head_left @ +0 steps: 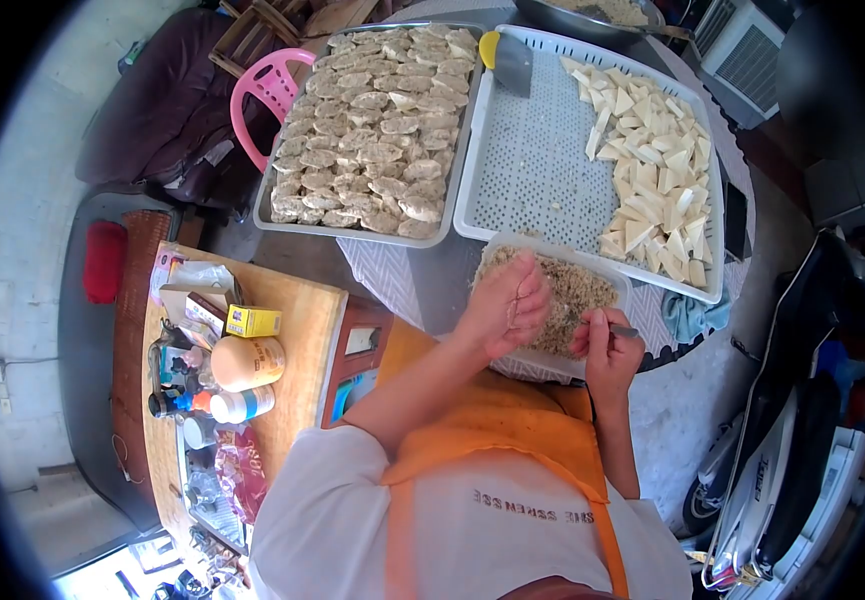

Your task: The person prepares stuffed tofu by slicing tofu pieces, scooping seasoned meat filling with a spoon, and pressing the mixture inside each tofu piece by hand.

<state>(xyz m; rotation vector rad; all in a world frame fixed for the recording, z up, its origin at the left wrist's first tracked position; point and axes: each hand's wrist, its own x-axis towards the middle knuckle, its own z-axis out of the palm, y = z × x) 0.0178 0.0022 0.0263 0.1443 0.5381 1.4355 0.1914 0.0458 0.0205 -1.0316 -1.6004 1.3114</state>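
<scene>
My left hand (514, 308) is over a translucent tub (620, 290) of crumbly, greyish-brown minced filling (577, 290). Its fingers are curled in; whatever they enclose is hidden. At the tub's right side, my right hand (612, 350) is closed around a small metal tool (625, 331), of which only a flat grey end shows. Beyond the tub, pale triangular tofu-like pieces (652, 160) are heaped on the right of a white perforated tray (537, 140). A scraper with a yellow handle (489, 48) lies at that tray's far left corner.
Left of the white tray, a metal tray (449, 215) holds rows of filled pieces (372, 130). A pink chair (270, 90) stands beside it. A wooden cabinet (297, 300) with bottles and boxes is at my left, a scooter (782, 490) at my right. A metal bowl (592, 20) sits at the back.
</scene>
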